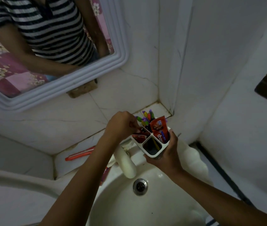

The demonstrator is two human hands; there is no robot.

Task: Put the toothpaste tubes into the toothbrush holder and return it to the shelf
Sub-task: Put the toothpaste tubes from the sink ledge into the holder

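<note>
A white toothbrush holder [152,154] with four compartments is held above the sink, my right hand [167,154] gripping its near right side. A red toothpaste tube [159,128] stands upright in its right compartment. Another red tube [139,138] sits low in the left compartment, and my left hand [121,125] pinches its top end with closed fingers. Colourful toothbrushes [146,118] fill the far compartment. A yellow item [157,145] leans in the near compartment.
The white basin [118,206] with its drain [140,186] and a white tap [127,163] lies below the holder. An orange toothbrush [78,154] rests on the tiled ledge at left. The corner shelf [160,109] is behind the holder; a mirror [47,46] hangs above.
</note>
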